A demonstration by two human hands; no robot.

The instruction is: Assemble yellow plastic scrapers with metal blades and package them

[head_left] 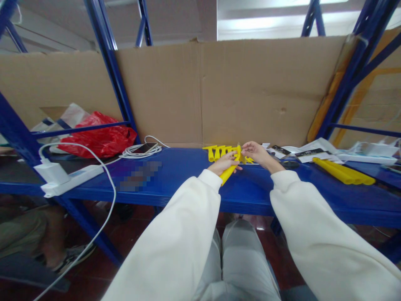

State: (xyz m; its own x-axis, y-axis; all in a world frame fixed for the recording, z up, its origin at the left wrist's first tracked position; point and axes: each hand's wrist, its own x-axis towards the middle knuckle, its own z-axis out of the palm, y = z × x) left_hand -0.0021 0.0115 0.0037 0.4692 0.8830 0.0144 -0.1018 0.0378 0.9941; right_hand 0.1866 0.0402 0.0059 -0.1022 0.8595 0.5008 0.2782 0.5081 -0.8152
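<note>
My left hand (224, 163) is wrapped round a yellow tube-like piece (229, 174), which slants from lower left to upper right above the blue table. At the upper end of this piece is my right hand (254, 153), its fingers pinched together; whatever sits between them is too small to name. Behind my left hand several yellow pieces (216, 152) stand in a row near the cardboard. More yellow bits show partly hidden between and behind my hands.
On the blue table (184, 171), a phone (145, 148) lies on a coiled white cable at left, near a red bag (100, 133) and a power strip (78, 177). Yellow tubes (343, 172) and papers lie right. Cardboard (238, 92) rises behind. A person's leg (53, 240) shows lower left.
</note>
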